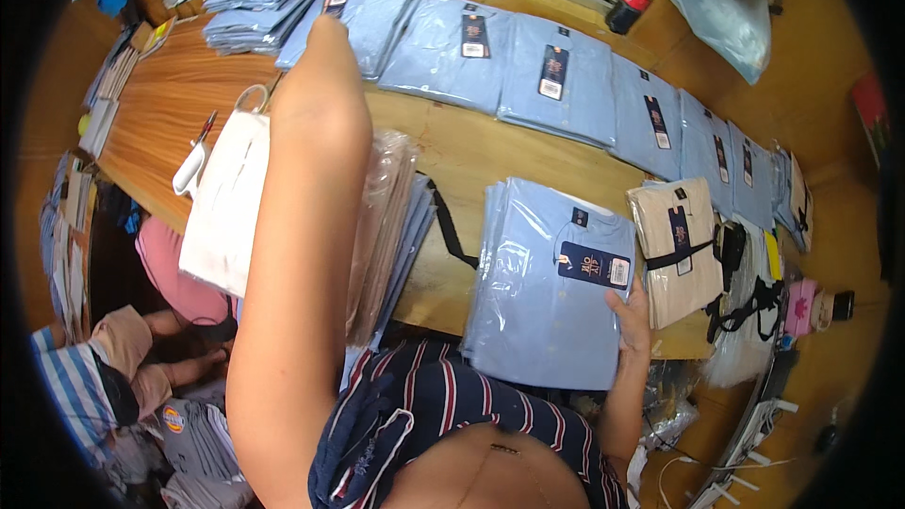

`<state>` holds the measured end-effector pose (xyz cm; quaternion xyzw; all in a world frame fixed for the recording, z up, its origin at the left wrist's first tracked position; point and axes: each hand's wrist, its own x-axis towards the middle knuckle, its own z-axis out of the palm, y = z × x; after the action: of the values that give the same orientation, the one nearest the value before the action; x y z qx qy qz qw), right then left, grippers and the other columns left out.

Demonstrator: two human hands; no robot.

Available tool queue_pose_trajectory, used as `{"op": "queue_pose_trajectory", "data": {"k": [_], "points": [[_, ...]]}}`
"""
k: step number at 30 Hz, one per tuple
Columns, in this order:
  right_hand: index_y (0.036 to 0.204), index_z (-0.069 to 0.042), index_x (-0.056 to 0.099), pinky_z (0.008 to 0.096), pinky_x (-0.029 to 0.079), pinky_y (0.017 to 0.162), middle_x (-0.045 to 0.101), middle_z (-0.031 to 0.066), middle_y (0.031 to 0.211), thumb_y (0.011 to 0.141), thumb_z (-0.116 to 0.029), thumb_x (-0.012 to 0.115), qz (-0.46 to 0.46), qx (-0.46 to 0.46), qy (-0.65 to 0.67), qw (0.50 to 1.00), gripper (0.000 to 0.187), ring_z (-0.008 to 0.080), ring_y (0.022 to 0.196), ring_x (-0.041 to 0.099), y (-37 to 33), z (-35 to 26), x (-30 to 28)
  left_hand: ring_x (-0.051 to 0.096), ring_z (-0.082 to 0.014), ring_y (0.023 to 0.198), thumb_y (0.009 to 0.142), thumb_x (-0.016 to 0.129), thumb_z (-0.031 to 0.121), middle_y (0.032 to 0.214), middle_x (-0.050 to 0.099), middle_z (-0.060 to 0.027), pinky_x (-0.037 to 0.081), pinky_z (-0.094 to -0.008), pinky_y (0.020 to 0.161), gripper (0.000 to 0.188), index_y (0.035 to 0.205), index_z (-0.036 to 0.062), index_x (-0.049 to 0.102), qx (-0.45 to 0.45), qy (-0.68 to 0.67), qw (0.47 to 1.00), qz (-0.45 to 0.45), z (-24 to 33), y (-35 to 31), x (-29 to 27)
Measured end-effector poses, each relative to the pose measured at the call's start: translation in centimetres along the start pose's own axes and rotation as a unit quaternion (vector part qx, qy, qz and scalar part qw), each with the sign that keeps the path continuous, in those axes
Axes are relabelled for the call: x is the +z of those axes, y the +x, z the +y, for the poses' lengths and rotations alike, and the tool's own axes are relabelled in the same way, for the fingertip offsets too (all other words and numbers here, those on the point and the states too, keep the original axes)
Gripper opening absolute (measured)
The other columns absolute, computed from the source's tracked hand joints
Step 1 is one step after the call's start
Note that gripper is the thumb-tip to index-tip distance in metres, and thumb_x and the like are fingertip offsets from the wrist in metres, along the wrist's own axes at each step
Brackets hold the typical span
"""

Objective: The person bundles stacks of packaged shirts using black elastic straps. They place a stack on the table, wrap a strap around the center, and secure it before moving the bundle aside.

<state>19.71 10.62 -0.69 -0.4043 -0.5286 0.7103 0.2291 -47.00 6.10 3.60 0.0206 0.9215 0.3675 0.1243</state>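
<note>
Right hand (633,325) has fingers clamped on plastic-bagged light-blue shirt stack (542,302), near edge of wooden table (438,137). Left hand (329,33) is at back row of bagged light-blue shirts (429,42); fingers hidden, can't tell. Row looks mostly laid; stack probably left to distribute.

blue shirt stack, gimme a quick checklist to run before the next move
1. Right grip at the right edge of the blue stack, thumb over the front: ok.
2. Stack's label facing the camera: ok.
3. Left grip holding anything: cannot tell, fingers hidden.
4. Stack's underside supported: cannot tell, hidden.
5. Beige pack free of the black band: not ok, band lies across it.
</note>
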Motion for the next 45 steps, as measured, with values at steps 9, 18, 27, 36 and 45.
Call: {"op": "queue_pose_trajectory", "data": {"k": [9, 18, 27, 36, 45], "points": [[0.115, 0.001, 0.036, 0.0248, 0.038, 0.079, 0.052, 0.01, 0.099, 0.066, 0.002, 0.062, 0.093, -0.134, -0.185, 0.969, 0.055, 0.0158, 0.09, 0.049, 0.2, -0.5, 2.0, 0.051, -0.0173, 0.079, 0.073, 0.053, 0.01, 0.087, 0.053, -0.0078, 0.044, -0.0315, 0.064, 0.017, 0.089, 0.0048, 0.049, -0.102, -0.314, 0.942, 0.059, -0.8, 2.3, 1.7], [0.119, -0.003, 0.033, 0.0243, 0.04, 0.074, 0.051, 0.0108, 0.097, 0.074, -0.007, 0.057, 0.151, -0.268, -0.438, 0.845, 0.051, 0.0165, 0.084, 0.051, 1.5, -2.2, -0.2, 0.051, -0.0165, 0.078, 0.073, 0.051, 0.004, 0.085, 0.053, -0.0078, 0.044, -0.0306, 0.064, 0.012, 0.085, 0.0046, 0.049, 0.12, -0.686, 0.713, -0.074, 12.8, -12.4, -5.7], [0.119, 0.004, 0.029, 0.0362, 0.039, 0.085, 0.045, 0.0195, 0.111, 0.078, -0.046, 0.045, -0.367, -0.146, 0.298, 0.869, 0.067, 0.0258, 0.101, 0.047, 3.9, -16.8, 2.8, 0.055, -0.0141, 0.07, 0.07, 0.062, 0.013, 0.086, 0.055, -0.0078, 0.045, -0.0212, 0.057, 0.03, 0.093, -0.0006, 0.049, 0.272, -0.673, 0.676, -0.129, 6.7, -46.7, 0.4], [0.12, 0.0, 0.028, 0.0316, 0.036, 0.087, 0.047, 0.0122, 0.108, 0.068, 0.0, 0.06, -0.153, -0.075, 0.167, 0.971, 0.061, 0.0193, 0.099, 0.046, 3.3, -6.5, -0.7, 0.048, -0.0329, 0.094, 0.07, 0.055, 0.008, 0.1, 0.051, -0.0176, 0.038, -0.0352, 0.082, 0.033, 0.102, 0.0018, 0.051, 0.479, 0.087, 0.775, -0.403, -13.2, -53.2, -0.6], [0.126, 0.002, 0.018, 0.0323, 0.023, 0.096, 0.034, 0.0178, 0.122, 0.073, -0.005, 0.056, -0.106, -0.209, -0.186, 0.954, 0.065, 0.0234, 0.113, 0.033, 2.8, -1.8, -1.6, 0.035, -0.024, 0.114, 0.086, 0.031, 0.042, 0.124, 0.035, -0.0165, 0.029, -0.0336, 0.09, 0.056, 0.13, 0.0097, 0.017, 0.141, -0.17, 0.952, -0.214, -15.6, -48.2, 1.6]]}}
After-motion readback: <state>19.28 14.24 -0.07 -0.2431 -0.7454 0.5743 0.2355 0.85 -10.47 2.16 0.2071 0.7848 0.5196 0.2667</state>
